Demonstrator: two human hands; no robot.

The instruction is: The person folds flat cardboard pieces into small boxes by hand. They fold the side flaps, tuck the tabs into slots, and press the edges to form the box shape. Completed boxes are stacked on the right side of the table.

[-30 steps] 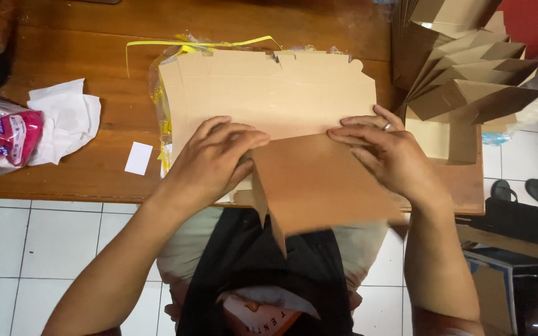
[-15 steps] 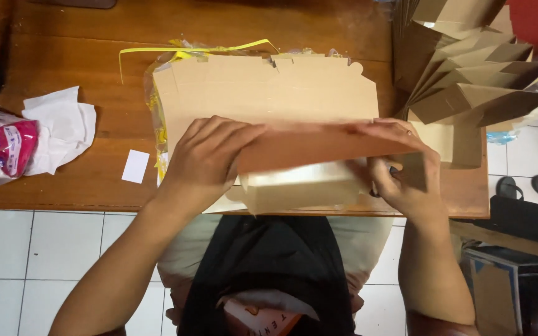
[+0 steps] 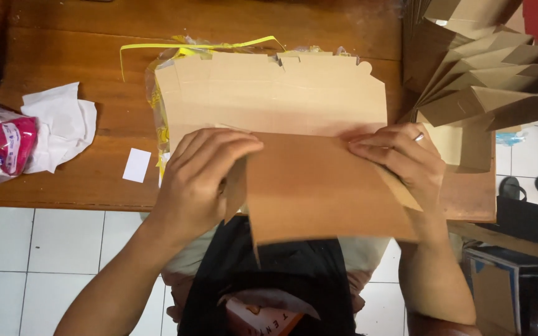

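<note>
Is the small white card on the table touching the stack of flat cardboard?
No, the small white card lies alone on the wooden table, with bare wood between it and the flat cardboard stack.

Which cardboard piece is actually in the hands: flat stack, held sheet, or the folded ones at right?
The sheet at the table's near edge: both hands grip its sides. The flat stack lies behind it; the folded boxes stand untouched at right.

A flat brown cardboard box blank (image 3: 325,186), partly folded, lies tilted over the table's near edge.
</note>
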